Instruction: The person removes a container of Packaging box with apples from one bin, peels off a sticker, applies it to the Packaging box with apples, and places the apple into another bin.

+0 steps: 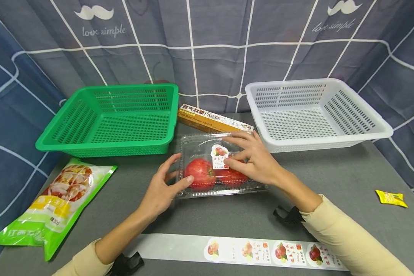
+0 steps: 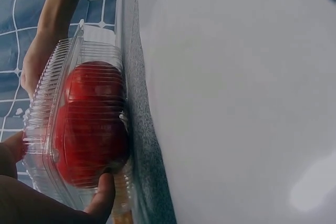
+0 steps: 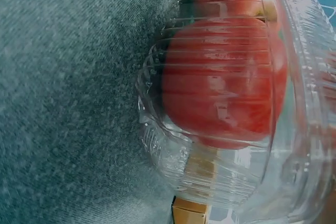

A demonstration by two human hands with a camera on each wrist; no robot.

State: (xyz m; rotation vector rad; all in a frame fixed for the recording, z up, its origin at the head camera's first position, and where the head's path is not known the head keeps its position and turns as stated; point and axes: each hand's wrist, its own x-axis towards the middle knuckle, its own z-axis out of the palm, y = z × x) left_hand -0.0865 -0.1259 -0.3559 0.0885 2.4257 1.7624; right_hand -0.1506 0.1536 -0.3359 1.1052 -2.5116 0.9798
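A clear plastic clamshell box point(image 1: 194, 147) with red tomatoes point(image 1: 200, 173) inside lies on the grey table, its lid down. My left hand point(image 1: 162, 188) grips the box by its left end, thumb at the front and fingers at the side. Over the right part of the lid is my right hand point(image 1: 253, 159), with its fingers spread across the top. Its thumb and fingertips touch a white label point(image 1: 220, 158) with a fruit picture on the lid. In the left wrist view, the tomatoes point(image 2: 92, 124) show through the ribbed side wall.
A label strip point(image 1: 172, 246) runs along the front. Behind the clamshell lies a pasta box point(image 1: 207, 120), between a green basket point(image 1: 107, 148) and a white basket point(image 1: 327, 142). At left is a green food bag point(image 1: 63, 199), and at right a small yellow packet point(image 1: 391, 198).
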